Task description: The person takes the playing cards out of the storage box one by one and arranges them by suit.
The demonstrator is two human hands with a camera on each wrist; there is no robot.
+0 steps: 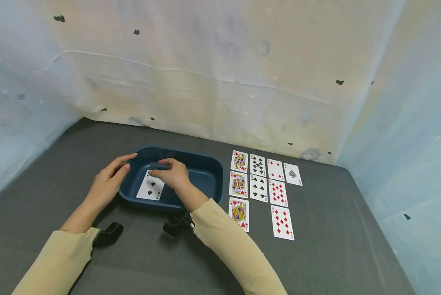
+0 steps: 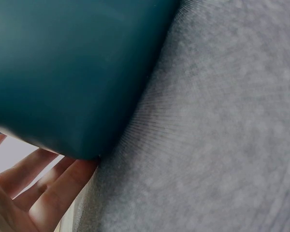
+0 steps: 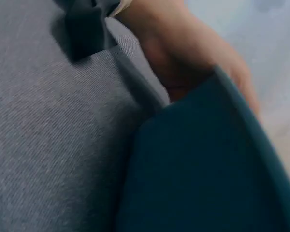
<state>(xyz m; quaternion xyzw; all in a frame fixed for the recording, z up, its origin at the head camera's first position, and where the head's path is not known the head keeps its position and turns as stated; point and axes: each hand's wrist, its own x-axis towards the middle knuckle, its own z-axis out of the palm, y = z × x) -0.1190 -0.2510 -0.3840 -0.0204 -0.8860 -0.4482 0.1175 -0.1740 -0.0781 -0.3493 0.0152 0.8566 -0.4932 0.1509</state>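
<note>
A dark blue rectangular tub [image 1: 205, 153] stands on the grey tabletop. At its left end is my left hand [image 1: 104, 186], with thumb and index fingertip at the rim. The left wrist view shows other extended fingers [image 2: 63, 193] of that hand against the tub's outer wall. My right hand [image 1: 174, 174] reaches over the near rim into the tub. Its thumb and curled fingers pinch the upper edge of a white playing card [image 1: 146, 190] with black spades. Part of the card's face is covered by that hand. In the right wrist view the tub wall hides the fingertips.
Right of the tub, several face-up playing cards lie in columns, among them a jack of hearts [image 1: 238, 211], a nine of diamonds [image 1: 282, 221] and an ace of spades [image 1: 292, 173]. Pale cloth walls [image 1: 220, 82] enclose the grey table [image 1: 327, 229] at the back and sides.
</note>
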